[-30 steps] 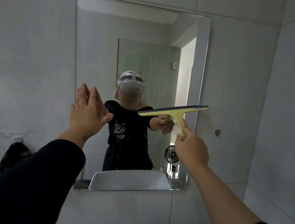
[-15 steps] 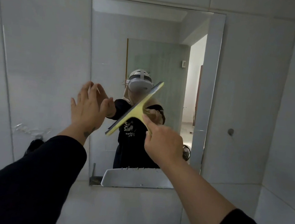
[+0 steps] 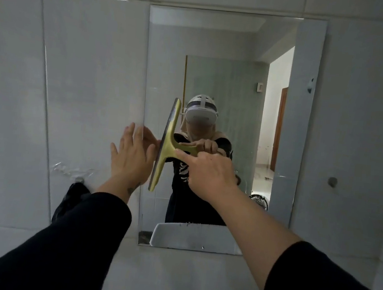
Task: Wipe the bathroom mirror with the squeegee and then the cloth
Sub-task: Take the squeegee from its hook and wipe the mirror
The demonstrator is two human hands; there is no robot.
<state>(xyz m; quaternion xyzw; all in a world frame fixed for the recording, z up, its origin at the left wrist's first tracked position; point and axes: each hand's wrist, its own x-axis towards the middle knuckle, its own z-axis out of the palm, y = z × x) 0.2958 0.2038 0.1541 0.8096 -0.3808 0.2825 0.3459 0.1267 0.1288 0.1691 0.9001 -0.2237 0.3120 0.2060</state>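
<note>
A tall rectangular mirror [image 3: 243,55] hangs on the pale tiled wall ahead. My right hand [image 3: 208,173] is shut on the handle of a yellow-green squeegee [image 3: 166,146], whose blade stands almost upright near the mirror's left edge. My left hand [image 3: 132,154] is open with fingers spread, held flat at the mirror's left edge, just left of the blade. A dark cloth [image 3: 69,200] hangs from a wall hook at lower left, partly hidden behind my left sleeve.
The mirror reflects a person with a headset, a white basin rim [image 3: 189,237], a doorway and a small fan. A round wall fitting [image 3: 332,182] sits right of the mirror. A side wall closes in at far right.
The squeegee has swung from nearly level at the mirror's right side to almost upright at its left side. My right hand moved left with it. My left hand stayed open at the mirror's left edge.
</note>
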